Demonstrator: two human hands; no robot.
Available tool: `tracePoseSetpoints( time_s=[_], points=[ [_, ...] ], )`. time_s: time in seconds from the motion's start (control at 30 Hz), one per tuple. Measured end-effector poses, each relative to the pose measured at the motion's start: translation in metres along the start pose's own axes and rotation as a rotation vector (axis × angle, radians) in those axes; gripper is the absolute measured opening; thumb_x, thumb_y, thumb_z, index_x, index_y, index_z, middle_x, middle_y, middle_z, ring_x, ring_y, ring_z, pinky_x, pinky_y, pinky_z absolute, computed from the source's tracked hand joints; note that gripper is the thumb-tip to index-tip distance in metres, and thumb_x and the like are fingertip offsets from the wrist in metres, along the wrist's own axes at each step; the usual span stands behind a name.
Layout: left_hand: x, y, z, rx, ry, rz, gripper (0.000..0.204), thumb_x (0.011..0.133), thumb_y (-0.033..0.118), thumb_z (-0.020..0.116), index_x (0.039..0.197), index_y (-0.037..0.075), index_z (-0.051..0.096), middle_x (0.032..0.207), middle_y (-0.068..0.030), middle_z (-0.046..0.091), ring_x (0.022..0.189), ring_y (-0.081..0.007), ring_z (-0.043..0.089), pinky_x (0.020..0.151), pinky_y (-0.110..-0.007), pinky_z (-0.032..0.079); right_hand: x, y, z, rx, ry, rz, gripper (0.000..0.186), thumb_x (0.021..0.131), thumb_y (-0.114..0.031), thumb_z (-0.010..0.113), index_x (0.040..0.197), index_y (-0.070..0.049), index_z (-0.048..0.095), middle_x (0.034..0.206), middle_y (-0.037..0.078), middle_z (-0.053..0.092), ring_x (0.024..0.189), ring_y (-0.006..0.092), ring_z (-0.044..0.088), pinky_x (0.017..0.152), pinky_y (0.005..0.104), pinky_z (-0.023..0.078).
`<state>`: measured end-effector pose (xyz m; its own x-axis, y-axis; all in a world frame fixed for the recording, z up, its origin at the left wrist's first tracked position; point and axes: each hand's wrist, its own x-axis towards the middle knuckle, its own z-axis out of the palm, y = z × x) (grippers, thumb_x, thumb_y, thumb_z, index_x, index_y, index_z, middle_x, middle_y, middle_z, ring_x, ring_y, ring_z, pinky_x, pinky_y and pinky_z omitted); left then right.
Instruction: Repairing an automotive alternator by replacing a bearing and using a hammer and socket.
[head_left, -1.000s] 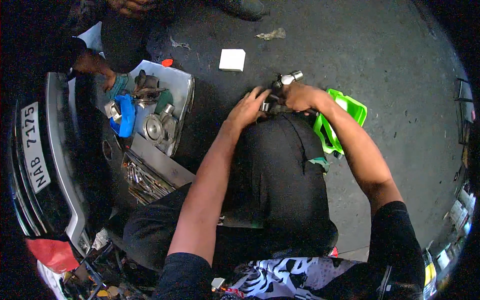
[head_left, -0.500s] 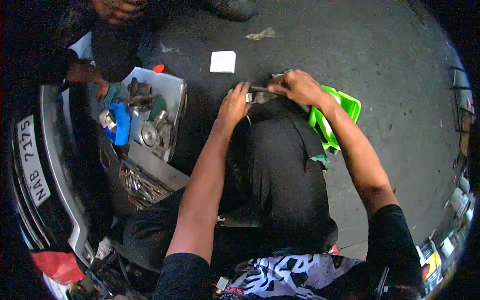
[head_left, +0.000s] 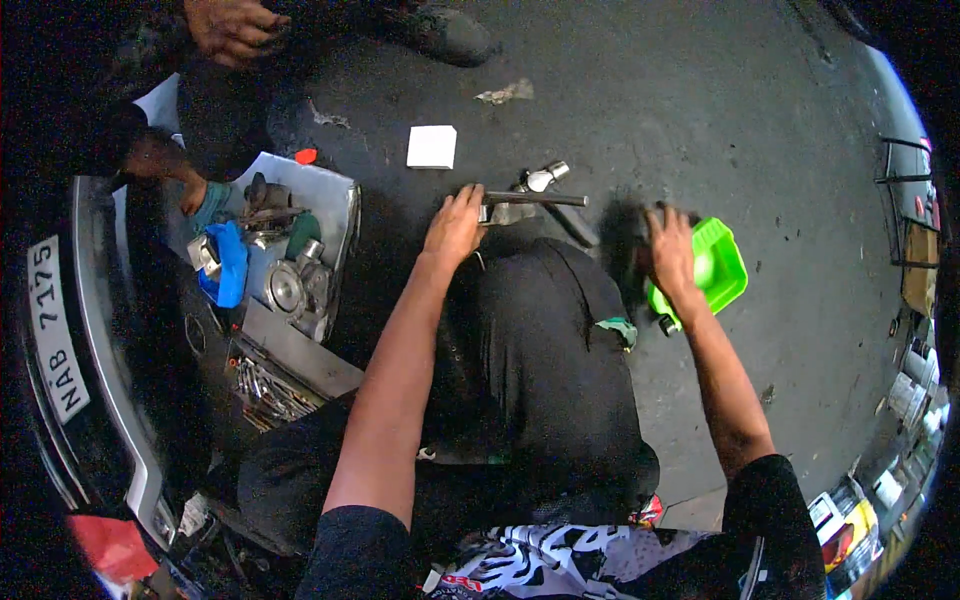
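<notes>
My left hand (head_left: 455, 232) is closed around one end of a straight dark metal rod (head_left: 540, 199), held level just beyond my knee. Under the rod, by my fingers, is a small grey metal piece whose kind I cannot make out. Just past the rod lies a hammer with a shiny metal head (head_left: 546, 177); its dark handle (head_left: 572, 224) slants toward my knee. My right hand (head_left: 670, 250) is over the left edge of a bright green plastic tray (head_left: 735, 262), fingers stretched and slightly blurred, with nothing visible in them.
A clear plastic bin (head_left: 345, 215) of metal parts, with a blue container (head_left: 232, 270), stands left. Nearer are wrenches (head_left: 270, 388) and a car bumper (head_left: 110, 330). A white box (head_left: 431, 147) lies ahead. Another person's hand (head_left: 235, 30) and shoe (head_left: 445, 35) are at the far left.
My right hand has left the rod and moved right and nearer, to the green tray. The hammer and the rod's far end now show. My left hand keeps its hold.
</notes>
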<state>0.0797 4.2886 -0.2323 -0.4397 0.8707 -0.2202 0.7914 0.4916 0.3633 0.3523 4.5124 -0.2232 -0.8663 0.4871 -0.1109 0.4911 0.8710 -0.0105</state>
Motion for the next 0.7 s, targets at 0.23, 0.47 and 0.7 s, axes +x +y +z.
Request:
tracePoseSetpoints(
  time_s=[0.23,0.47,0.7],
  points=[
    [0.002,-0.011,0.007,-0.05,-0.012,-0.012,0.074,0.073,0.015,0.074,0.136,0.004,0.037,0.137,-0.0172,0.043,0.122,-0.0389,0.044,0.105,-0.043,0.037,0.06,-0.073,0.061,0.158,-0.105,-0.158,0.058,0.089,-0.04,0.054,0.124,0.005,0.043,0.111,0.025,0.058,0.099,0.0362,0.059,0.084,0.0428,0.049],
    [0.001,-0.018,0.013,-0.127,0.055,0.017,0.074,0.073,0.014,0.074,0.136,0.006,0.037,0.137,-0.0169,0.044,0.124,-0.0374,0.043,0.107,-0.043,0.034,0.047,0.0,-0.002,0.467,-0.156,0.142,0.051,0.084,-0.033,0.063,0.113,0.006,0.049,0.088,0.028,0.062,0.087,0.0436,0.061,0.073,0.048,0.048],
    [0.05,0.001,0.018,-0.078,-0.007,0.142,0.07,0.074,0.008,0.07,0.136,0.004,0.038,0.14,-0.0165,0.041,0.126,-0.0399,0.04,0.107,-0.041,0.035,0.013,0.002,-0.148,0.808,0.352,0.377,0.045,0.085,-0.033,0.067,0.106,0.005,0.055,0.066,0.01,0.06,0.059,0.0142,0.05,0.054,0.0311,0.042]
  ],
)
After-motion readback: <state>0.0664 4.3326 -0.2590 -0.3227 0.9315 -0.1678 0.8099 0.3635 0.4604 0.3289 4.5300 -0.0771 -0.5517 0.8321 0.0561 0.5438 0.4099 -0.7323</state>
